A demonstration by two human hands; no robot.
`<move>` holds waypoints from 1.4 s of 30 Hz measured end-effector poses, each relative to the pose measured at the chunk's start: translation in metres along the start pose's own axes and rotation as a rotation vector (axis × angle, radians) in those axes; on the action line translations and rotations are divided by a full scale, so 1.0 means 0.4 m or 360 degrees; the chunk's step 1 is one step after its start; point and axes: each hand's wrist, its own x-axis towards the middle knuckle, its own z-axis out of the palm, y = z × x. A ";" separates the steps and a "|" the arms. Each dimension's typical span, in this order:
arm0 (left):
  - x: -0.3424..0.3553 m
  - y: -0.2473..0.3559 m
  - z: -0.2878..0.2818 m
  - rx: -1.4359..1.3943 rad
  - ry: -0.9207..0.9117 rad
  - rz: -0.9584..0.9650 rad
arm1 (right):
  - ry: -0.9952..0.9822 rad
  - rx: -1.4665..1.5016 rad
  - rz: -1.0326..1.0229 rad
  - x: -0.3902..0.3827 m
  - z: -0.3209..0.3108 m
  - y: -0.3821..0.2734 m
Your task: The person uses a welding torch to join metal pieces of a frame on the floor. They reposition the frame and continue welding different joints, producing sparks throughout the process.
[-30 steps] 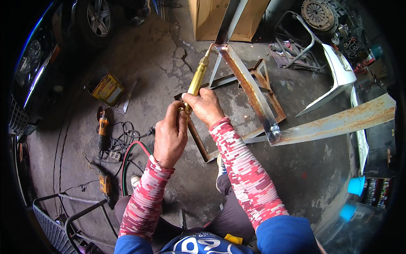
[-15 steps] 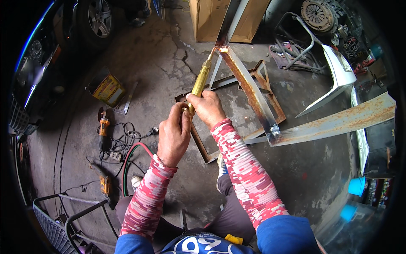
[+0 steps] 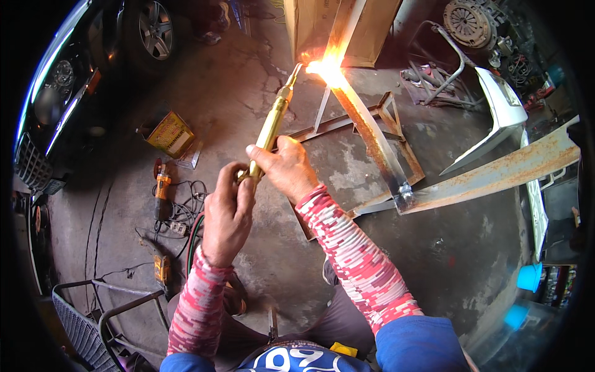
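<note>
A brass gas torch [image 3: 270, 127] slants up and away from me, its thin tip just left of a steel joint that glows bright white-orange. My right hand [image 3: 290, 170] wraps the lower part of the torch body, thumb laid along it. Below it, my left hand [image 3: 228, 214] has its fingers closed on the valve end, where a small knob partly shows. The glowing joint links a rusty steel bar [image 3: 367, 129] running down to the right with an upright steel bar [image 3: 351, 25]. Glare hides the joint's detail.
A rusty metal frame [image 3: 409, 155] lies under the bar, and a broad rusted strip [image 3: 496, 173] extends right. Behind the joint stands a cardboard box [image 3: 310, 31]. On the left are a tin can [image 3: 170, 136], an angle grinder [image 3: 162, 192], cables, hoses and a car wheel [image 3: 155, 31].
The torch tip has drawn left off the joint, and both hands have shifted left and down. A small glow at the joint has grown into a large bright flare.
</note>
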 end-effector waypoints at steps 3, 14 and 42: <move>-0.067 -0.008 -0.050 0.0012 0.0022 -0.0045 | -0.0085 -0.0030 -0.0106 -0.071 0.025 -0.021; -0.258 -0.001 -0.128 -0.0904 0.0036 -0.0410 | -0.0645 0.0137 -0.0250 -0.236 0.037 -0.050; -0.381 -0.060 -0.144 -0.1322 0.0111 -0.0279 | -0.0560 0.0440 -0.0014 -0.760 0.047 0.312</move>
